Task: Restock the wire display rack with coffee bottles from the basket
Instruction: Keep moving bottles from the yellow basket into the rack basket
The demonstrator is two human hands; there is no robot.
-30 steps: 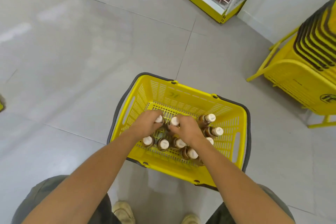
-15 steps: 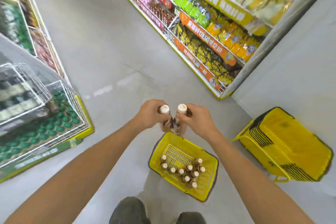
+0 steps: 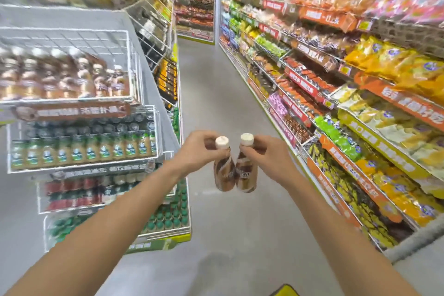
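My left hand (image 3: 197, 149) grips a brown coffee bottle (image 3: 224, 173) by its neck, just under the white cap. My right hand (image 3: 266, 151) holds a second coffee bottle (image 3: 246, 175) the same way. The two bottles hang side by side and touch, in mid-air over the aisle floor. The wire display rack (image 3: 101, 38) stands to the left; its top basket holds a row of brown coffee bottles (image 3: 60, 77). A corner of the yellow basket (image 3: 286, 291) shows at the bottom edge.
Lower rack tiers carry green-labelled bottles (image 3: 84, 149), red bottles and green-capped bottles (image 3: 168, 218). Snack shelves (image 3: 360, 103) line the right side of the aisle. The grey floor (image 3: 216, 108) runs ahead between rack and shelves.
Both hands lifted one bottle each out of the basket and raised them. My view swung up from the basket to the aisle and the rack.
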